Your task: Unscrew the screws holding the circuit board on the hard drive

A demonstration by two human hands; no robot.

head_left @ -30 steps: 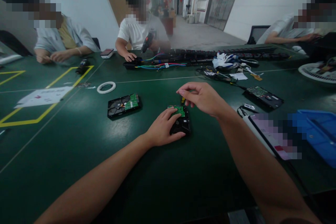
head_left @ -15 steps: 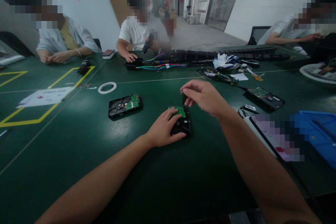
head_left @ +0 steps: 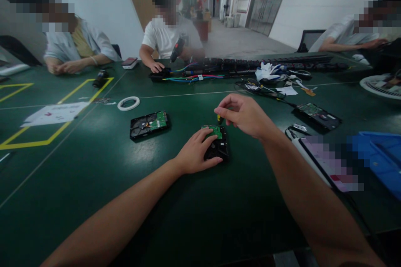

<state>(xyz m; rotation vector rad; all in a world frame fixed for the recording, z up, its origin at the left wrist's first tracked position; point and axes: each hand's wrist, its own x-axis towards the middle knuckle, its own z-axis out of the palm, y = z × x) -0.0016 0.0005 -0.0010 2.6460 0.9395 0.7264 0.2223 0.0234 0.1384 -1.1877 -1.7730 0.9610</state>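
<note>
Head view: right hand [head_left: 241, 114] pinches a small yellow tool [head_left: 220, 119] over the far-right corner of the hard drive [head_left: 221, 146]; tip contact unclear. Drive lies nearward, slightly left, long axis near-to-far. Left hand [head_left: 194, 150] spread, touching its left side. Open worktop [head_left: 203, 208] towards near edge; second drive [head_left: 149, 125] left, phone [head_left: 322, 160] right.

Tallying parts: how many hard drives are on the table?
3: one drive under the left hand, a second drive near the white ring, a third drive near the blue tray. More may be hidden.
</note>
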